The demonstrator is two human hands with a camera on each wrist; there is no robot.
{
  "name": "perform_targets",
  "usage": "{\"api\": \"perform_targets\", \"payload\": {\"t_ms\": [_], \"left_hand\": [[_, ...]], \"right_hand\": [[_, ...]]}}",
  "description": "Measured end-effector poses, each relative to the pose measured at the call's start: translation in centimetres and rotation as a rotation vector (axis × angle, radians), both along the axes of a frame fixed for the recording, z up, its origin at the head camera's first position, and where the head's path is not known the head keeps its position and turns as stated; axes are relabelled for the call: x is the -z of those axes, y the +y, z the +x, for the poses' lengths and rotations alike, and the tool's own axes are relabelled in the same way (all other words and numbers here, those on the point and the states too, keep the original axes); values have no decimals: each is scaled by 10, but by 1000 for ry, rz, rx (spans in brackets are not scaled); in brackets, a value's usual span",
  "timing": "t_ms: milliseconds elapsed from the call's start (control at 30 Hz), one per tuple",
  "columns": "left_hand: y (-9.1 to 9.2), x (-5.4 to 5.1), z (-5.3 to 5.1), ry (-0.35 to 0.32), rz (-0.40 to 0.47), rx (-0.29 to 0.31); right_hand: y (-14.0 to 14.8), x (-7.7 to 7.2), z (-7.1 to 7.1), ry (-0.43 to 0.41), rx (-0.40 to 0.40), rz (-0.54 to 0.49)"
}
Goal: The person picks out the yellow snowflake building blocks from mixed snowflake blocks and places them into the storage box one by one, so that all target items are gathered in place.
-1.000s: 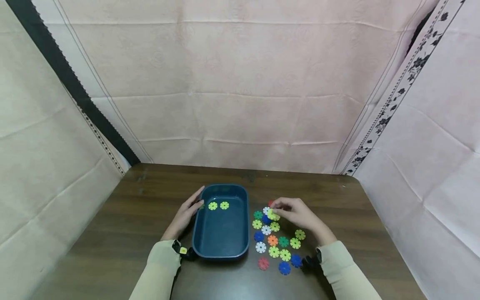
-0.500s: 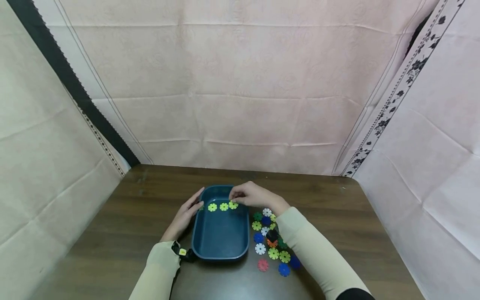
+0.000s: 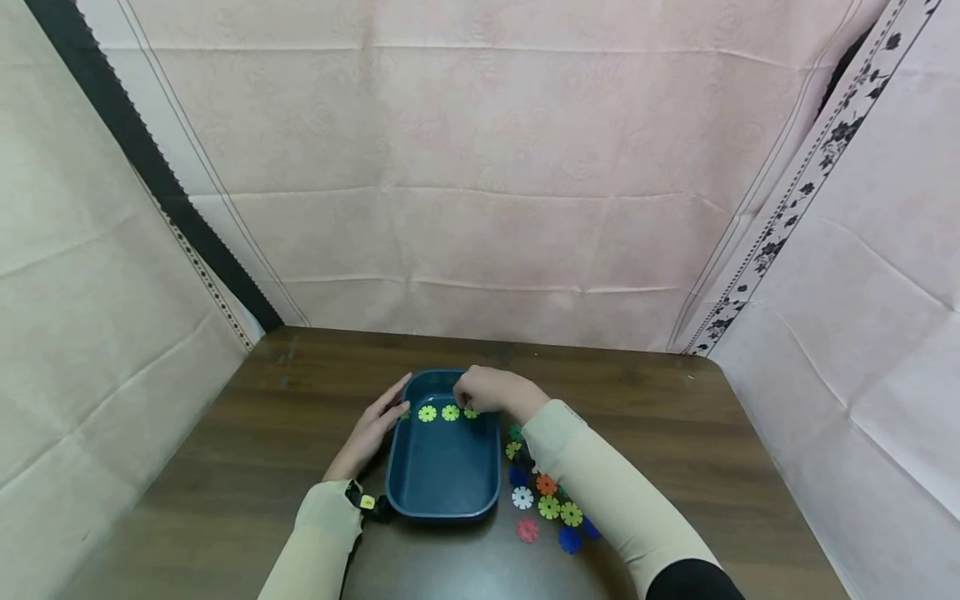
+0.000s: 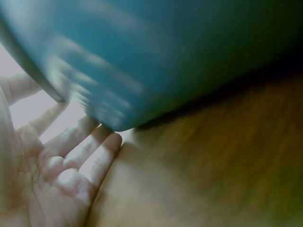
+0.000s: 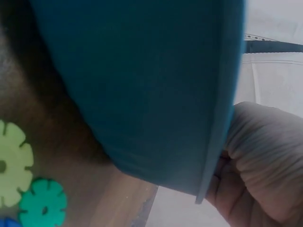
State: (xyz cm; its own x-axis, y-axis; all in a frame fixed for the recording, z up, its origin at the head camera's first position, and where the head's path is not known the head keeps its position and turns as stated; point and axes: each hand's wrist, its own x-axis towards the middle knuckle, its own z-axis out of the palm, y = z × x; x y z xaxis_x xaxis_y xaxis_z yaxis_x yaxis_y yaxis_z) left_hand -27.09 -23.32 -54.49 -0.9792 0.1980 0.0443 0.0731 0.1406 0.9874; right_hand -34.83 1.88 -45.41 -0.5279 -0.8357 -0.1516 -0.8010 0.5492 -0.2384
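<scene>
A blue tray (image 3: 442,471) stands on the table, with several yellow-green interlocking discs (image 3: 450,412) in a row across its far part. My left hand (image 3: 369,432) holds the tray's left side, thumb over the rim and fingers along the outer wall. In the left wrist view, the fingertips (image 4: 111,139) touch that wall. My right hand (image 3: 491,390) reaches over the right rim, fingers bent down at the rightmost disc (image 3: 471,413), partly covering it. The tray wall hides its fingertips in the right wrist view, so I cannot tell whether they grip the disc.
Loose notched discs in several colours lie right of the tray, such as an orange disc (image 3: 546,484), a white disc (image 3: 522,497) and a red disc (image 3: 527,530). The right sleeve (image 3: 607,492) hides part of this group. Pale cloth (image 3: 480,200) hangs behind the table.
My right hand has carried a yellow-green disc from the loose group into the tray, to the right end of the row. Since then its fingers have shifted slightly left. The left hand stays put.
</scene>
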Motion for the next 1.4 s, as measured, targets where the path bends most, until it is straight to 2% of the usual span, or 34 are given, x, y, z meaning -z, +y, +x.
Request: {"api": "perform_targets", "payload": {"t_ms": [167, 367, 633, 833, 1100, 1200, 1300, 1333, 1400], "left_hand": [[-1, 1, -3, -22, 15, 10], [0, 1, -2, 4, 12, 3], [2, 1, 1, 18, 1, -5], [2, 2, 2, 24, -9, -14], [1, 2, 1, 40, 0, -10], [1, -9, 6, 33, -10, 13], [1, -10, 6, 27, -10, 24], [1, -10, 6, 24, -10, 27], [0, -1, 1, 25, 1, 19]], "right_hand": [[4, 5, -5, -39, 5, -69], [9, 5, -9, -104, -5, -187], [19, -6, -3, -140, 2, -308], [35, -6, 1, -187, 56, -392], [54, -9, 5, -152, 134, -422], [61, -9, 6, -129, 148, -436], [67, -9, 7, -129, 159, -454], [69, -9, 8, -133, 162, -461], [75, -9, 9, -149, 168, -480]]}}
